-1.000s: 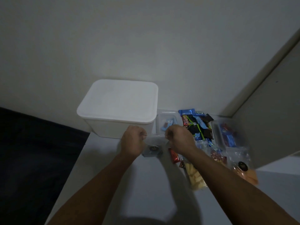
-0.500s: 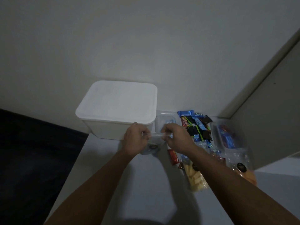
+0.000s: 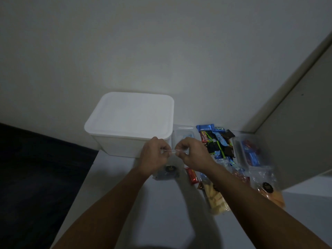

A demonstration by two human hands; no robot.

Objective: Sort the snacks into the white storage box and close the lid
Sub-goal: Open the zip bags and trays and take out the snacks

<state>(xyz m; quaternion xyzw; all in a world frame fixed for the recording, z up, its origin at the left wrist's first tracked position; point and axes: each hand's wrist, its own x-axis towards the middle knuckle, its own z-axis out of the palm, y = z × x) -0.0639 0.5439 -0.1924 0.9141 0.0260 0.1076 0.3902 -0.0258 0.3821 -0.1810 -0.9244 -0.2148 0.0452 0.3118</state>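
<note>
Snacks in a small clear plastic pouch with a round dark label [image 3: 168,170] hang just in front of the white rectangular plastic storage box [image 3: 133,130], above the pale grey tabletop [image 3: 143,203]. The left hand [image 3: 154,155] and the right hand [image 3: 193,153] each pinch the pouch's top edge between curled fingers and thumb, apparently to press or check its seal before it goes in. Its contents look dark, but dim light and blur hide what they are.

The box stands at the table's back edge against the wall, its white lid [image 3: 131,114] seated flat on top, so by my reading it must come off before anything is stowed.

To the right lies the rest of the stock, seemingly within reach for sorting: a heap of blue, red and black wrapped bars [image 3: 215,141], a red wrapped bar [image 3: 191,175], a clear bag of pale yellow sticks [image 3: 215,196], a clear bag of orange pieces [image 3: 269,189], and a clear plastic tray of blue and red packets [image 3: 251,153].
</note>
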